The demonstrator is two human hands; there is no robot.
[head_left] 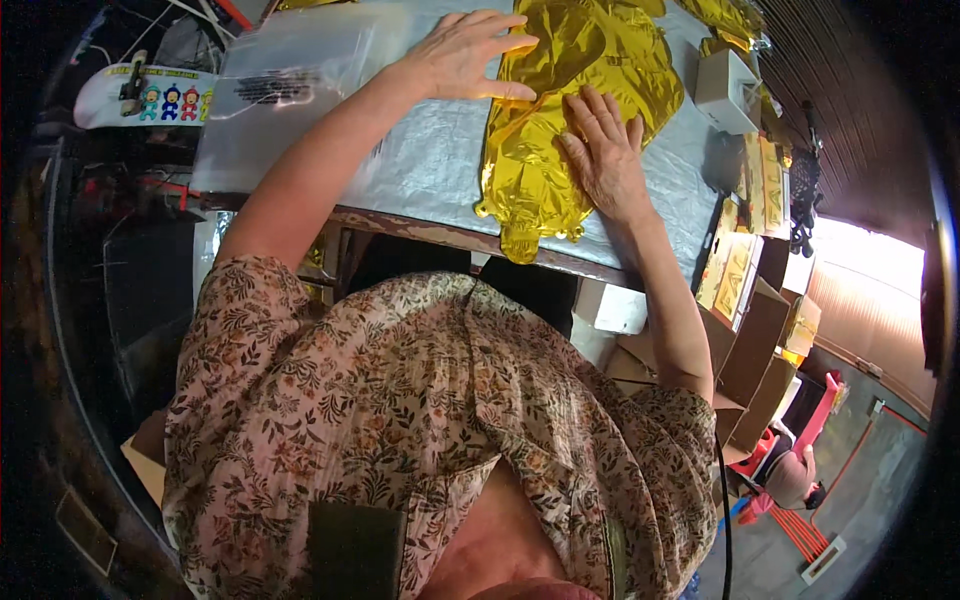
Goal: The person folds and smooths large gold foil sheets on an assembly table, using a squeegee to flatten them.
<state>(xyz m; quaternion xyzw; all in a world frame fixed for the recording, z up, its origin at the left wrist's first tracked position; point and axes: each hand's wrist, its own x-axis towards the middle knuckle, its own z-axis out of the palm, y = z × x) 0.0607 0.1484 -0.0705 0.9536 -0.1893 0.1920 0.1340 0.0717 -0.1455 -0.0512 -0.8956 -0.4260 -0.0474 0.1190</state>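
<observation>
Gold foil balloon lies flat and empty of air on the grey padded sheet that covers your worktable, with its narrow tail end pointing toward you and reaching the near edge of the table. You keep both hands open and flat on it, and neither one grips anything. Your left hand rests at the left edge of the foil, fingers spread and pointing to the right, so it seems to pin that side down. Your right hand lies palm down on the lower right part of the balloon, fingers stretched away from you, as if to press the foil smooth and keep it from sliding on the slippery sheet. The foil shows many wrinkles, which is probably why you hold it with wide flat palms and not with the fingertips.

To your left, a clear plastic bag lies on the same sheet, close enough to reach. On the right side a small white box stands on the table, and beside it are stacks of flat gold packets and open cardboard boxes lower down
</observation>
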